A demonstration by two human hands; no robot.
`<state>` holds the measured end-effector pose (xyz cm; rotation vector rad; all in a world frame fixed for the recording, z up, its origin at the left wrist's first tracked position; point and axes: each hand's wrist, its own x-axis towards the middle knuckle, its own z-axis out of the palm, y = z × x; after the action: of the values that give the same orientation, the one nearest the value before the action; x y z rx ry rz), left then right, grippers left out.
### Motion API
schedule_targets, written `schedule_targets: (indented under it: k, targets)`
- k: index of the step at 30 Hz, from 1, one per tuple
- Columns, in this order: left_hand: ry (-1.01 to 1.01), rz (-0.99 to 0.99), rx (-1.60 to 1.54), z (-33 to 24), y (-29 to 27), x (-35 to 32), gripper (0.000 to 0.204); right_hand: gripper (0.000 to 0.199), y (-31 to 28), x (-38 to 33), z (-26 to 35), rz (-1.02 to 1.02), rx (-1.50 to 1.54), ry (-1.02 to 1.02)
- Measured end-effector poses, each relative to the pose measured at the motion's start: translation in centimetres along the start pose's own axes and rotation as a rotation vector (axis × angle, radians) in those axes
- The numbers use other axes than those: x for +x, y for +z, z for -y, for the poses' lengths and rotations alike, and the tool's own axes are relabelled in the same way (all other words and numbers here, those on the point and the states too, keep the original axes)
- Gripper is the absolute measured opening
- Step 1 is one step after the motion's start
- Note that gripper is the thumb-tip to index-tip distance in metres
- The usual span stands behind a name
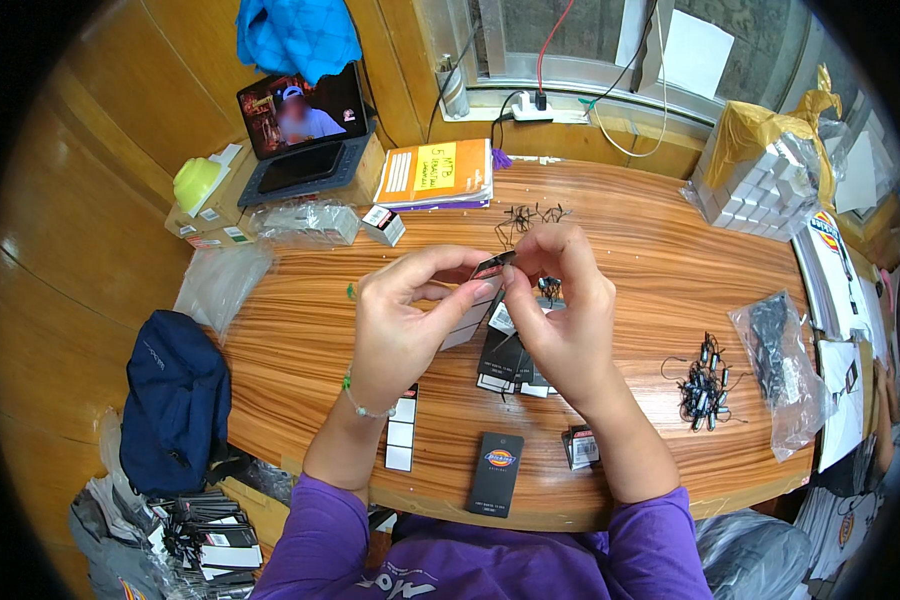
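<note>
My left hand (395, 310) grips a hang tag (462, 328) by its upper end, thumb in front and fingers behind. The tag is dark at the top, with pale panels below. At that top edge my right hand (568, 320) is pinched closed on a thin black string, whose dark end hangs below the fingers. Underneath lies a pile of black hang tags (503, 358), partly hidden by my right hand. A single black tag (496, 474) rests near the table's front edge. To its left is a strip of white labels (400, 436); to its right, a small tag stack (582, 449).
Black tag strings lie in a heap (708, 392) at the right and a loose tangle (526, 218) at the back. Beyond are a clear bag (785, 370), wrapped white boxes (760, 185), an orange notebook (436, 172) and a tablet (305, 118). A blue bag (175, 405) sits left.
</note>
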<state>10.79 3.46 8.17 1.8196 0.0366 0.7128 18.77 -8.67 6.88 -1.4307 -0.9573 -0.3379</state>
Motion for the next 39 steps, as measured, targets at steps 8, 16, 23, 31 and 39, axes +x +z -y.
schedule_targets:
  k: [8, 16, 23, 31, 39]
  targets:
    - [0.19, -0.02, 0.221, -0.4, 0.5, -0.2, 0.015, 0.023, 0.0, -0.1, 0.4, -0.024, 0.0, 0.031]
    - [0.404, -0.073, 0.369, 0.1, 0.2, 0.1, 0.017, 0.026, 0.0, 0.1, 0.3, 0.003, 0.136, 0.129]
    - [0.45, -0.077, 0.375, 0.6, 0.4, 0.5, 0.016, 0.026, -0.2, -0.1, -0.4, 0.084, 0.355, 0.278]
    - [0.392, -0.052, 0.303, 0.0, 0.2, 0.2, 0.017, 0.025, -0.1, -0.2, -0.2, 0.033, 0.388, 0.293]
    - [0.448, -0.077, 0.341, 0.4, 0.3, 0.0, 0.02, 0.021, 0.3, -0.4, 0.2, 0.004, 0.273, 0.197]
